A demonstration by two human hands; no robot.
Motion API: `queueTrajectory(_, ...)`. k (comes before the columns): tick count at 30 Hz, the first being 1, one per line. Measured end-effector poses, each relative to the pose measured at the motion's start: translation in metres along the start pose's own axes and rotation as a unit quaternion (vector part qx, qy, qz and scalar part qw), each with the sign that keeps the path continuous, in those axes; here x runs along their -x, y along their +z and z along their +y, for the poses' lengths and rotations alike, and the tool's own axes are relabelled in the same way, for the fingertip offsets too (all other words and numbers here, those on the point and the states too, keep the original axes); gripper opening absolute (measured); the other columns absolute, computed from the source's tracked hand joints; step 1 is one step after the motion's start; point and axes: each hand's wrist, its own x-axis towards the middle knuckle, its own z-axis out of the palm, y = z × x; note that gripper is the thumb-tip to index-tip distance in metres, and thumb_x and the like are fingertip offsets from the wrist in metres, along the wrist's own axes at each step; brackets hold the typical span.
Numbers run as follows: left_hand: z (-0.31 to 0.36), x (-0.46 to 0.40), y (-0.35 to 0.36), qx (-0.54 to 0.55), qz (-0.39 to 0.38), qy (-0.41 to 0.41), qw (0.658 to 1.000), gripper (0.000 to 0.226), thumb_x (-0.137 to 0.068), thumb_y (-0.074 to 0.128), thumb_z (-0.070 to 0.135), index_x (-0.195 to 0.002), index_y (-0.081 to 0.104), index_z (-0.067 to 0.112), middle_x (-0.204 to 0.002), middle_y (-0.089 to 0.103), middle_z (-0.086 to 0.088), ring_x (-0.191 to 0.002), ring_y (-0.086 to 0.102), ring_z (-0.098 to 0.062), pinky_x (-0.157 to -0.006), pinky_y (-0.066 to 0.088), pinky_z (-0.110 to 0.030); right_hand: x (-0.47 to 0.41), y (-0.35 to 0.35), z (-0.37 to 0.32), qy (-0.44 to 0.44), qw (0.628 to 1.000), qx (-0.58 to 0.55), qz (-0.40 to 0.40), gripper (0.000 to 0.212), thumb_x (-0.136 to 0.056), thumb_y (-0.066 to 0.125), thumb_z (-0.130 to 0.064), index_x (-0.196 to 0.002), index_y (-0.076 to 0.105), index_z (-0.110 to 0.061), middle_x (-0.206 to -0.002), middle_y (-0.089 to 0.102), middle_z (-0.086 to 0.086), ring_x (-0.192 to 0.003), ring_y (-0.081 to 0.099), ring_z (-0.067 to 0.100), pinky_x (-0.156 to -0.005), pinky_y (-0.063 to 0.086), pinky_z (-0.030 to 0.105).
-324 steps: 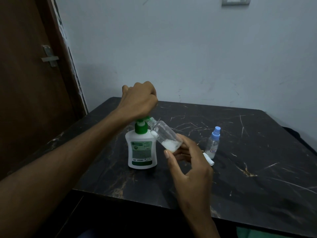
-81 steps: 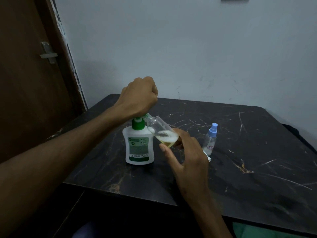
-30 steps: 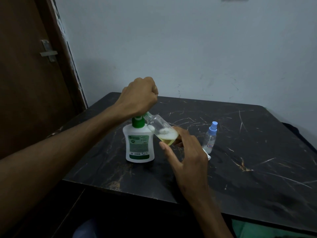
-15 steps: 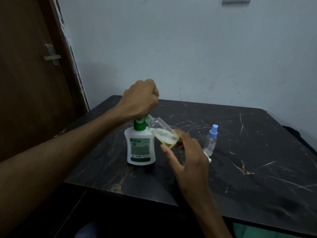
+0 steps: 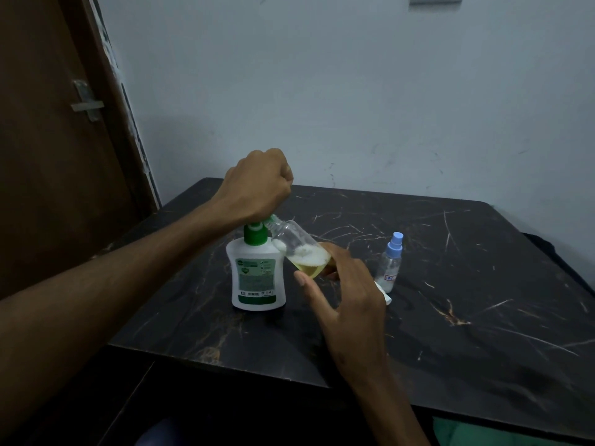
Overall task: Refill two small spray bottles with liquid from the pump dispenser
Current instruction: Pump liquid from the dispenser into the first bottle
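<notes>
Pressing still, the fisted left hand (image 5: 257, 183) gripped the white green-topped pump dispenser (image 5: 256, 273) on the black marble tabletop (image 5: 450, 284); the right hand's (image 5: 346, 299) grip held the tilted clear bottle (image 5: 301, 249), now fuller with yellow liquid than earlier.

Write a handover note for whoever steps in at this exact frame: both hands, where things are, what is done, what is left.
Left hand: fisted over the pump head of the white dispenser with green collar, which stands upright on the dark marble table.
Right hand: holds the uncapped clear small bottle tilted, its neck up at the nozzle.
Done: yellowish liquid with foam pools in that bottle's low end, only partly full.
Left: finish filling and close it; a white piece, possibly its sprayer, lies behind the hand. Then refill the blue-capped clear spray bottle, standing capped to the right.
</notes>
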Motion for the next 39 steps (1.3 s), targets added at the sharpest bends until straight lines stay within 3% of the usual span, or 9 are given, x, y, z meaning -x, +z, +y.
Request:
queueTrajectory(18,-0.009,-0.005,0.001,0.018,-0.01,0.036,0.999,0.019,-0.056,0.037,0.003,-0.043,0.037,0.017,-0.04,0.031,0.004,-0.043,0.033,-0.018,-0.051,0.04,-0.032,0.001,0.001,0.001,0.005,1.0,0.001,-0.002,0.042,-0.098,0.061,-0.053,-0.13,0.062,-0.026,-0.107,0.065,-0.014,-0.097,0.059,0.003,-0.085,0.05,0.023)
queueTrajectory(22,-0.009,-0.004,0.005,0.01,-0.007,0.027,1.0,0.03,-0.063,0.043,-0.005,-0.043,0.036,0.016,-0.039,0.031,0.006,-0.043,0.032,-0.015,-0.051,0.035,-0.028,0.001,0.002,0.002,0.007,1.0,0.001,-0.001,0.04,-0.098,0.064,-0.051,-0.129,0.063,-0.025,-0.105,0.066,-0.012,-0.096,0.059,0.003,-0.084,0.05,0.023)
queueTrajectory(28,-0.009,-0.005,0.002,0.006,-0.006,0.04,0.999,0.021,-0.056,0.039,0.001,-0.043,0.034,0.017,-0.042,0.029,0.003,-0.044,0.03,-0.019,-0.051,0.037,-0.032,0.001,0.001,0.001,0.011,1.0,-0.001,-0.004,0.042,-0.097,0.063,-0.052,-0.131,0.062,-0.026,-0.106,0.065,-0.013,-0.097,0.059,0.003,-0.084,0.049,0.02)
queueTrajectory(31,-0.007,-0.004,0.003,0.002,-0.011,0.031,0.999,0.027,-0.059,0.041,-0.004,-0.043,0.035,0.017,-0.042,0.031,0.003,-0.044,0.031,-0.018,-0.05,0.035,-0.029,0.001,0.001,0.001,0.009,1.0,-0.001,-0.004,0.038,-0.097,0.065,-0.05,-0.128,0.062,-0.028,-0.106,0.065,-0.015,-0.097,0.058,0.002,-0.085,0.047,0.018)
queueTrajectory(39,-0.004,-0.004,-0.003,0.028,-0.023,0.023,0.999,0.023,-0.059,0.039,0.0,-0.044,0.037,0.018,-0.044,0.032,0.002,-0.046,0.033,-0.019,-0.052,0.038,-0.033,0.0,0.003,0.003,0.006,1.0,0.009,-0.009,0.051,-0.096,0.067,-0.047,-0.138,0.061,-0.017,-0.118,0.067,-0.009,-0.103,0.06,0.0,-0.09,0.052,0.02)
